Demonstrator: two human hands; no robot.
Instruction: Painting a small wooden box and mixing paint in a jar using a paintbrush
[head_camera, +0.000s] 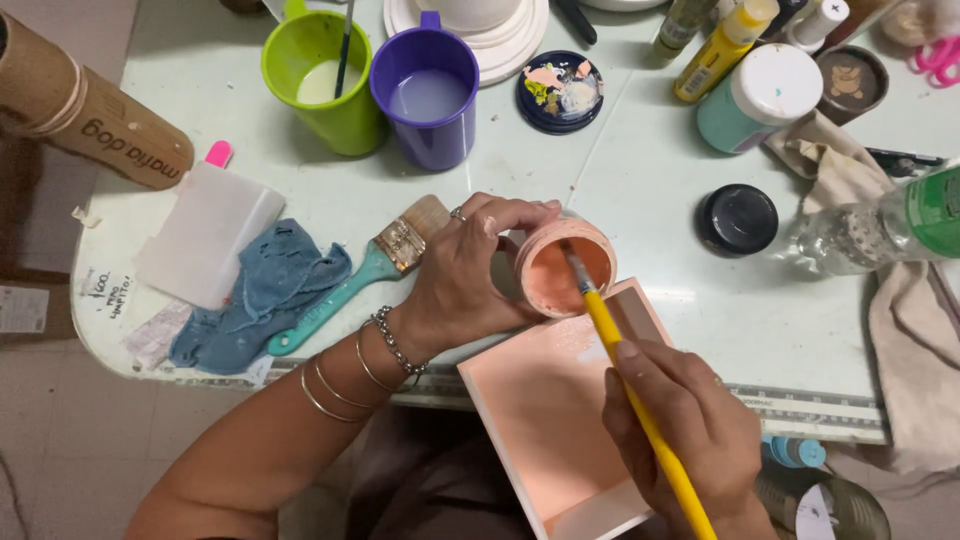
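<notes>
Yellow-handled thin paintbrush (640, 400) was pinched in the right hand (690, 430), fingers closed around the handle about midway, out past the near edge of the pale green table (650, 170). Its long axis ran diagonally, butt end toward the person at the lower right, bristle tip pointing up and left into the small round jar of salmon-pink paint (566, 266). The left hand (470, 280), ring and bracelets on, was wrapped shut around that jar, tipping its mouth toward the brush right at the table's near edge.

Honestly the way to do this dip well, I'd say: load only the tip, wipe the excess on the jar's rim, and keep the jar tilted steady so nothing drips onto the pink-painted flat wooden tray (555, 410) sitting below it, half off the near edge.

Left of the hand lay a wide teal-handled flat brush (360, 275) beside a crumpled blue rag (265, 295). A black round lid (737, 219) sat to the right. Toward the far edge stood a lime green plastic mug (320, 85) and a purple plastic mug (428, 95), both with cloudy liquid.
</notes>
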